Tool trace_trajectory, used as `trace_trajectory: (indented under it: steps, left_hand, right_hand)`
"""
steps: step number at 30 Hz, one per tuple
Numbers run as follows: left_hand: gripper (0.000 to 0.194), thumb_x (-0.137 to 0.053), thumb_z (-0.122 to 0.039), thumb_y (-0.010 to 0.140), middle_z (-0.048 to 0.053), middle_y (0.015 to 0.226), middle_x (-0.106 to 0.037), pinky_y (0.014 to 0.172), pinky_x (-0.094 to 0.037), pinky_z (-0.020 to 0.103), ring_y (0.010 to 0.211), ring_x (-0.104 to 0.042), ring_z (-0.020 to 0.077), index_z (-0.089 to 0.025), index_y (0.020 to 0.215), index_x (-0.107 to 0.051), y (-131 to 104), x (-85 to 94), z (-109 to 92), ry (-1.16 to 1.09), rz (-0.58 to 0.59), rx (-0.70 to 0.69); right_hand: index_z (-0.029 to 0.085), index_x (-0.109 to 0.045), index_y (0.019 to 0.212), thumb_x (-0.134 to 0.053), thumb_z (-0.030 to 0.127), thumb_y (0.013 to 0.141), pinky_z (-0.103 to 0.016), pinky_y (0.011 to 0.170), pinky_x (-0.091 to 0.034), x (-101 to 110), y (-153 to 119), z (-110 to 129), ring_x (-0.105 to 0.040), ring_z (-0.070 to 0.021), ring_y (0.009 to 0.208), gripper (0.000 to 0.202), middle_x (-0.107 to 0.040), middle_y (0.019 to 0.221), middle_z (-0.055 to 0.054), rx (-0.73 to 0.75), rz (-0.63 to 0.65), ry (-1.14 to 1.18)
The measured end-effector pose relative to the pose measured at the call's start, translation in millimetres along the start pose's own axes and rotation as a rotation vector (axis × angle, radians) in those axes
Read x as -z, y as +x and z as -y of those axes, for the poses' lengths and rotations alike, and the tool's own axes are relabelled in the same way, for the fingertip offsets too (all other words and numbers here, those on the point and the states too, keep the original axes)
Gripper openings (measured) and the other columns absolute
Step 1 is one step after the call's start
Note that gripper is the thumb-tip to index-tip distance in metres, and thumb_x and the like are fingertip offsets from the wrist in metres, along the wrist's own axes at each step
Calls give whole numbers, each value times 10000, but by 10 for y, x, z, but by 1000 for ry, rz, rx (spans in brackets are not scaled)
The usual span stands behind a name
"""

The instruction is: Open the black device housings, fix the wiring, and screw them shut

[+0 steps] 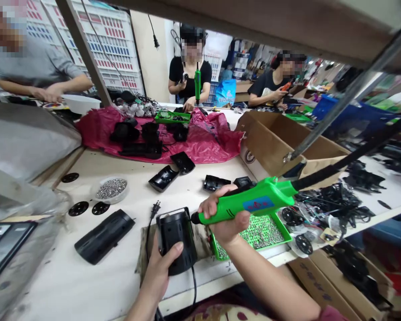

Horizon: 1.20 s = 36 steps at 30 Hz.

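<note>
My left hand (162, 267) grips a black plastic housing (176, 238) from its near left side, thumb across the top. A metal-edged bracket frames its far end, and a cord with a plug (155, 208) runs along its left. In my right hand (225, 214) is a green electric screwdriver (250, 203), fingers wrapped round its body. Its dark tip points left and meets the right edge of the housing near the bracket; whether it sits on a screw cannot be made out. Beneath my right wrist lies a green tray (277, 229) full of small screws.
A bowl of screws (112, 189), black discs (78, 208) and a curved black shell (104, 236) lie left. Beyond are more shells (163, 178), a pink plastic sheet (203, 149) and a cardboard box (270, 129). A metal bar (341, 102) slants at right. Co-workers sit opposite.
</note>
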<state>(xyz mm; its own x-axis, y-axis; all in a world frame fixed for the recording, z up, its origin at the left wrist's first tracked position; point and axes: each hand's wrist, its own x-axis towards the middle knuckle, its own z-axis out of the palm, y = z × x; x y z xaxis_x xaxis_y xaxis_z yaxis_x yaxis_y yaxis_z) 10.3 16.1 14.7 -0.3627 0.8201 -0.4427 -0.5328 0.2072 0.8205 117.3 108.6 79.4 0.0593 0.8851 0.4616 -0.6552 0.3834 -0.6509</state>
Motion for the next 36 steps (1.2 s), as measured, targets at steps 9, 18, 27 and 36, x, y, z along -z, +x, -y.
trace_trajectory:
  steps: [9, 18, 27, 36]
  left_hand:
    - [898, -856, -379, 567, 67, 1184, -682, 831, -562, 356, 1098, -630, 299, -262, 1375, -482, 66, 67, 14, -98, -10, 32]
    - [839, -848, -372, 575, 59, 1058, -721, 825, -552, 344, 1026, -653, 276, -227, 1334, -521, 146, 50, -13, -70, 37, 113]
    - [671, -823, -318, 584, 51, 1107, -707, 1026, -421, 400, 1131, -603, 303, -223, 1209, -597, 105, -36, -34, 19, 65, -64]
    - [626, -804, -366, 609, 50, 1028, -712, 872, -497, 344, 1027, -632, 266, -202, 1179, -604, 140, -22, -60, -75, 72, 38]
  right_hand:
    - [254, -519, 833, -588, 807, 632, -258, 399, -425, -43, 92, -115, -405, -108, 342, 592, -445, 470, 91, -98, -41, -48]
    - [291, -556, 958, -489, 727, 820, -277, 368, -437, -325, 102, 285, -439, -126, 347, 463, -471, 517, 69, 143, 99, -118]
    - [251, -559, 945, -583, 803, 669, -321, 442, -511, -456, 9, -106, -507, -153, 436, 617, -469, 505, 57, -202, 246, -127]
    - [243, -612, 948, -624, 690, 755, -278, 432, -500, -546, 155, 73, -493, -114, 399, 487, -512, 535, 59, -65, 227, -113]
